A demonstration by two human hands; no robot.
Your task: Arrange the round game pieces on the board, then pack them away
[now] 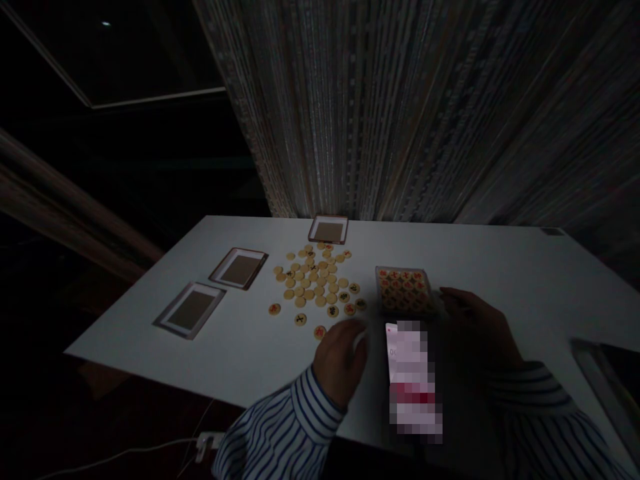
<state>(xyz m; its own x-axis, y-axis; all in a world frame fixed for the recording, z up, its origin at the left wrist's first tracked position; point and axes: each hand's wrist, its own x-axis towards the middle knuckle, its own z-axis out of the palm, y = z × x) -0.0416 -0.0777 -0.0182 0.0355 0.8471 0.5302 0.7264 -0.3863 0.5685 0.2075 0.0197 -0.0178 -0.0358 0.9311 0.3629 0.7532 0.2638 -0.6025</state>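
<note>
Round wooden pieces with red or dark characters lie scattered on the white table, many with a blank side up. My left hand is at the near edge of the scatter, its fingers curled; whatever they hold, if anything, cannot be made out. A box filled with rows of pieces, red characters at the back, stands right of the scatter. Just right of this box is my right hand, fingers stretched toward it and partly in shadow. A lit phone, its screen blurred out, lies between my hands.
Shallow trays or lids stand at the table's back, left and front left. A dark framed object lies at the right edge. A string curtain hangs behind the table. A cable with a white plug is below at left.
</note>
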